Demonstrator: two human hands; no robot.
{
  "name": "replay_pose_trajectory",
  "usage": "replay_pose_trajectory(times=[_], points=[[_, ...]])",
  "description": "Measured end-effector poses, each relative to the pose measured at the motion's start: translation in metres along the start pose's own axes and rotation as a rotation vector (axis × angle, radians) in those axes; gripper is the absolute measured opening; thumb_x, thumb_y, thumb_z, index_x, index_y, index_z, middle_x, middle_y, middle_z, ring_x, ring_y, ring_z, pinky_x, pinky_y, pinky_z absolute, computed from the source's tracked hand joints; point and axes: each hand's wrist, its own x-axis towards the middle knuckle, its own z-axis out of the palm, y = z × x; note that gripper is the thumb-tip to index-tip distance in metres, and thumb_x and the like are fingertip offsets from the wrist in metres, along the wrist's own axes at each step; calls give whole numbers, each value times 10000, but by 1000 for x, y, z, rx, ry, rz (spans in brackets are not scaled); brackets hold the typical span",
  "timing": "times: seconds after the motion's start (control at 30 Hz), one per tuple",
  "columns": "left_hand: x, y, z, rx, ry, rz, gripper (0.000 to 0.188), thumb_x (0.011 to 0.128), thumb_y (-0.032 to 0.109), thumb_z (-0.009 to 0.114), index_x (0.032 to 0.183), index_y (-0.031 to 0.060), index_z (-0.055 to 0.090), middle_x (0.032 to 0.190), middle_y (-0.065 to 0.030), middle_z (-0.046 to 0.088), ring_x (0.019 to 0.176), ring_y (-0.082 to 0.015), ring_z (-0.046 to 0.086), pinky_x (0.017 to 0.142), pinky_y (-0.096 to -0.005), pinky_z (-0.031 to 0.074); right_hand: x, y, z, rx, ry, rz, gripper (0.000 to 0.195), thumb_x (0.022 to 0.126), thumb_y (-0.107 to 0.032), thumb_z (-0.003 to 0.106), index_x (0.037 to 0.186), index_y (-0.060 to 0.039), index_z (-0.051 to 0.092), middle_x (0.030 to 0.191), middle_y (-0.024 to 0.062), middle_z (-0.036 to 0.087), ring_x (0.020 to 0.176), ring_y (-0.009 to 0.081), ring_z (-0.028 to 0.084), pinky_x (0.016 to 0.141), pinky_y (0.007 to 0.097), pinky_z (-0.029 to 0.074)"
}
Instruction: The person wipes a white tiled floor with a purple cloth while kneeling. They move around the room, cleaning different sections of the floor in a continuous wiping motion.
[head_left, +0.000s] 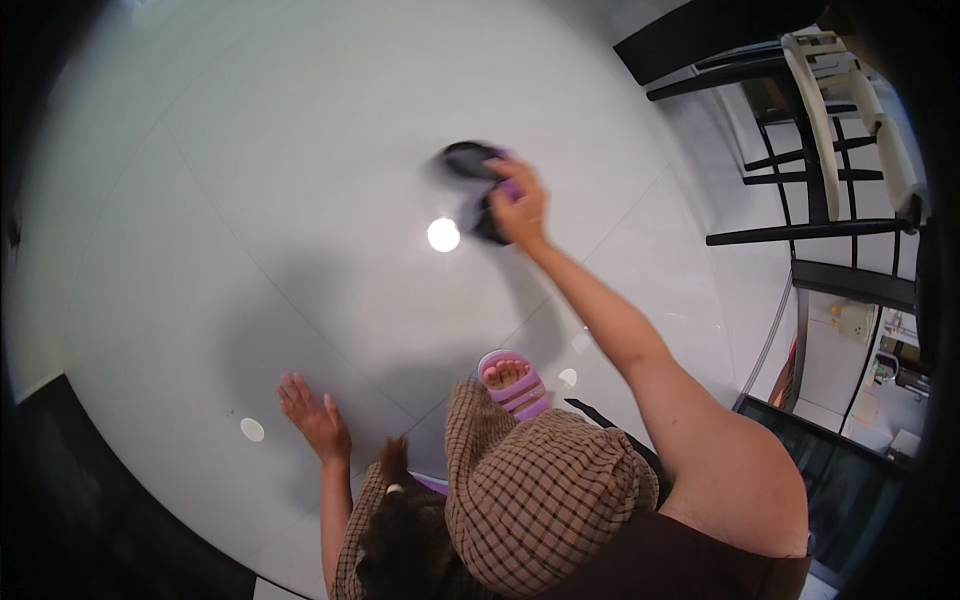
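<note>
In the head view, my right hand (520, 202) is stretched out over the white tiled floor, its fingers on a pair of black and purple slippers (471, 160), blurred by motion. The fingers reach onto the purple parts; whether the slippers touch the floor cannot be told. My left hand (313, 417) is at the lower left above the floor, palm down, fingers apart, holding nothing. Between the hands and nearer my body, a foot in a pink strapped sandal (517, 386) stands on the floor beside my knee in brown checked trousers (547, 495).
Black chairs with pale seats (814, 127) stand at the upper right. A dark-framed glass panel (825, 465) is at the lower right, beside a view of a sink area. A black edge (112, 480) runs along the lower left. Lights reflect off the glossy floor.
</note>
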Motion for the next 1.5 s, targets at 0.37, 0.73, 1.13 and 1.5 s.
replay_pose_trajectory(times=[0.37,0.73,1.13,1.5], points=[[9,17,5,88,-198,-39,645,929,230,485,1493,100,201,1567,-130,116,1442,-353,71,1131,-536,59,30,80,-14,-535,53,-72,388,750,-92,591,1133,-51,629,1261,127,569,1165,328,491,1003,404,400],[-69,23,-24,96,-107,-179,591,948,217,446,1475,57,232,1543,-149,196,1426,-385,117,1128,-532,91,-70,-76,158,-88,-323,-304,395,703,-22,622,1097,-28,627,1237,141,562,1180,351,482,1015,439,386],[-38,26,-14,51,-70,-130,552,962,214,420,1458,34,259,1537,-167,199,1426,-389,109,1134,-525,80,-140,-111,167,527,-512,-328,234,654,19,639,862,-86,658,1066,69,646,997,275,592,842,383,514],[13,29,2,-34,-132,43,561,964,214,418,1475,65,239,1541,-143,206,1431,-378,104,1131,-523,93,-15,163,-219,-605,209,80,373,760,-94,595,1129,-82,651,1262,137,575,1147,316,532,983,383,422]])
